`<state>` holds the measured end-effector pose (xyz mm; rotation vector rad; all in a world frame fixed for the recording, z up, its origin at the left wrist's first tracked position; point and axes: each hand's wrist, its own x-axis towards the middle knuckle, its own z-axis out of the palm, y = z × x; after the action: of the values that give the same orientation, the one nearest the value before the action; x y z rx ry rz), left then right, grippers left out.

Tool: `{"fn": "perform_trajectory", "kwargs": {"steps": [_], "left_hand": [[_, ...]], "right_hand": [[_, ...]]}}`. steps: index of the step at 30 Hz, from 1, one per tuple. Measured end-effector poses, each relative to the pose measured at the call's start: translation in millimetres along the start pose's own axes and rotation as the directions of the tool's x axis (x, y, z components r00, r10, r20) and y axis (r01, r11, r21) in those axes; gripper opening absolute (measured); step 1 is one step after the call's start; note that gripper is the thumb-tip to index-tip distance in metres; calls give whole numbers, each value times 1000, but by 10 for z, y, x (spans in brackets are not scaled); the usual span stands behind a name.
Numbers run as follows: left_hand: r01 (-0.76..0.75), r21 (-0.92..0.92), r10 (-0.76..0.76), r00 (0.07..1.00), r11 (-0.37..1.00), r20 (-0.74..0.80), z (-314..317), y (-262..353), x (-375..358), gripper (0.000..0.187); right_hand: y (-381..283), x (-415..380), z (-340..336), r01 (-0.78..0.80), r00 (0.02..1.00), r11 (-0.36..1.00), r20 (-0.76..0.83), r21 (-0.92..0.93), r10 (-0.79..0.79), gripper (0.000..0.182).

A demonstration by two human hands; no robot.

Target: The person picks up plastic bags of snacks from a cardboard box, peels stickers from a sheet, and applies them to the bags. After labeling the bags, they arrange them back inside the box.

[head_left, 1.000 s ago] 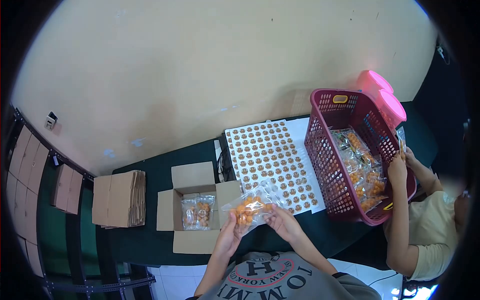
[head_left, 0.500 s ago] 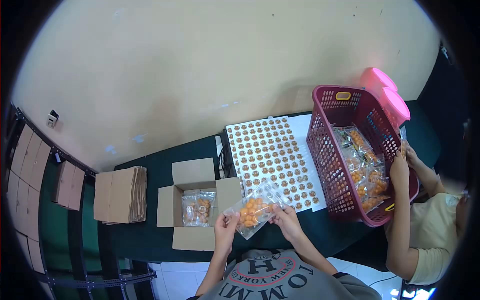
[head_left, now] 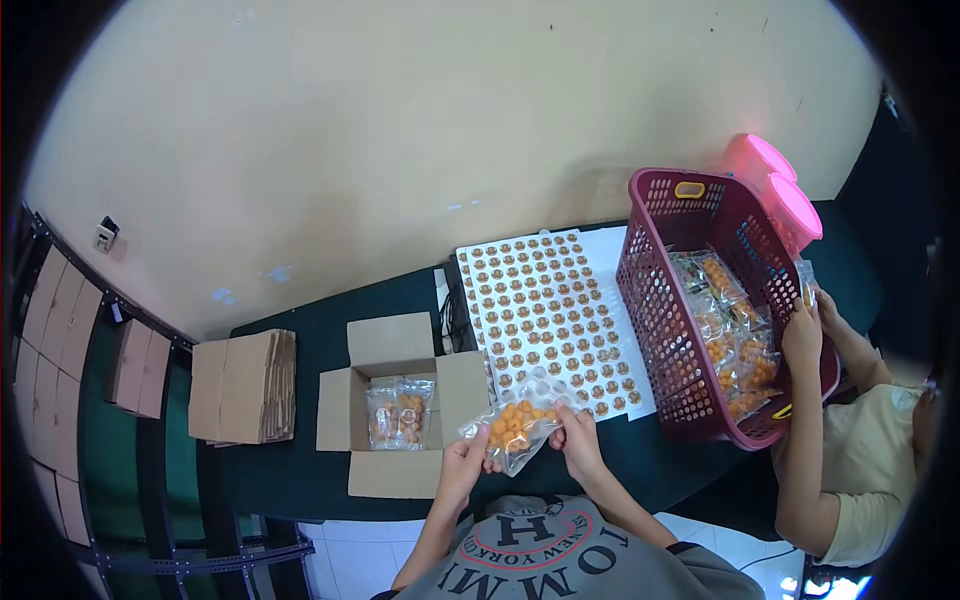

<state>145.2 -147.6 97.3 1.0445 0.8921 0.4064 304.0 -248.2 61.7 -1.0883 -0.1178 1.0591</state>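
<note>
A clear plastic bag of orange ball-shaped snacks [head_left: 517,424] is held up in front of my chest. My left hand [head_left: 464,468] pinches its left edge, and my right hand [head_left: 577,440] grips it on the right side. Just behind the bag lies a white sheet of round brown stickers [head_left: 540,300], partly covered by it. To the left, an open cardboard box [head_left: 463,395] has its flaps spread, with clear snack bags [head_left: 400,413] standing inside.
A maroon laundry-type basket [head_left: 665,330] full of snack bags [head_left: 735,335] stands at the right. Behind it are pink tubs [head_left: 793,208]. Flattened cartons [head_left: 235,388] are stacked at the left. A co-worker's hands [head_left: 805,325] hold a bag over the basket's right rim.
The bag has turned to lie more level and dropped slightly in my hands. My right hand has shifted a little along its edge. The view has moved slightly.
</note>
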Motion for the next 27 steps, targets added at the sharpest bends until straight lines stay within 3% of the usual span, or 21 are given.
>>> {"fn": "perform_trajectory", "kwargs": {"steps": [4,6,7,9,10,12,16,20,23,25,27], "left_hand": [[-85,26,84,996,996,7,28,-99,21,37],[-144,-111,136,988,983,-77,81,-132,29,30],[-143,-111,135,988,984,-74,76,-127,28,30],[-148,-92,156,984,985,89,60,-108,23,22],[-146,-92,154,983,985,95,46,-105,25,22],[-125,-15,126,978,992,164,7,-94,32,19],[-79,-67,91,978,995,188,2,-55,37,18],[-166,38,158,974,985,162,-117,-155,112,17],[-94,-10,95,980,995,175,-247,-106,115,26],[-222,156,178,950,962,255,-371,-123,130,34],[-212,131,174,952,968,251,-450,-160,146,34]], "right_hand": [[-3,25,52,-1,996,999,-92,32,4,24],[-55,13,98,-4,994,997,-110,76,12,23],[-106,-28,128,-1,1000,998,14,-56,1,21],[-140,-75,138,92,963,947,270,-308,-6,21],[-129,-76,146,93,964,947,266,-308,-9,21],[-85,-65,180,188,910,887,416,-422,5,20],[-37,-40,254,132,937,906,349,-403,19,20],[71,11,295,129,934,893,355,-432,36,23],[-13,-51,494,100,927,908,369,-407,64,28],[120,11,473,92,930,902,359,-422,74,27],[200,37,546,87,934,898,348,-431,76,26]]}}
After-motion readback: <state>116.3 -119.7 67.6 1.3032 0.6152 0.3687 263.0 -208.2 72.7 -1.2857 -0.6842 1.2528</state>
